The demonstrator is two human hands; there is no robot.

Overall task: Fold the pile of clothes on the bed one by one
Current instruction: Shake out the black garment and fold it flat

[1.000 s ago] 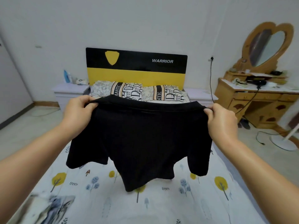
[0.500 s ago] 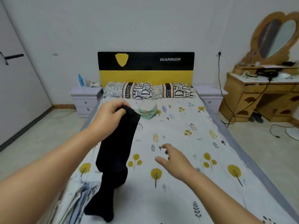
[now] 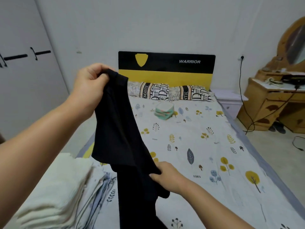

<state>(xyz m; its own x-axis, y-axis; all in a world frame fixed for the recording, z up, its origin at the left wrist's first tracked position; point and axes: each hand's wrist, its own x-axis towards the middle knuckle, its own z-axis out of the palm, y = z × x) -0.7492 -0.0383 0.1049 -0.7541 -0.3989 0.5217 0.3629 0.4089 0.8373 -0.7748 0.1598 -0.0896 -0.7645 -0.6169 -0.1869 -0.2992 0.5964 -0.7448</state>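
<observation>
A black T-shirt (image 3: 122, 138) hangs lengthwise over the bed (image 3: 206, 154), folded in half along its length. My left hand (image 3: 90, 85) grips its top edge up high at the left. My right hand (image 3: 166, 175) pinches the shirt's lower right edge near the bed's surface. The shirt's bottom end trails down out of the frame. A pile of clothes (image 3: 54, 195), cream and striped fabric, lies on the bed at the lower left. A small folded green and white garment (image 3: 164, 110) sits near the pillows.
Two patterned pillows (image 3: 170, 93) lie against the black and yellow headboard (image 3: 166, 68). A white wardrobe (image 3: 24, 71) stands at the left. A nightstand (image 3: 231, 101) and a wooden dressing table (image 3: 277, 103) with trailing cables stand at the right.
My left hand kept the shirt's top while my right hand let go, dropped, and now pinches the lower edge. The shirt went from spread wide to hanging lengthwise. The view swung left.
</observation>
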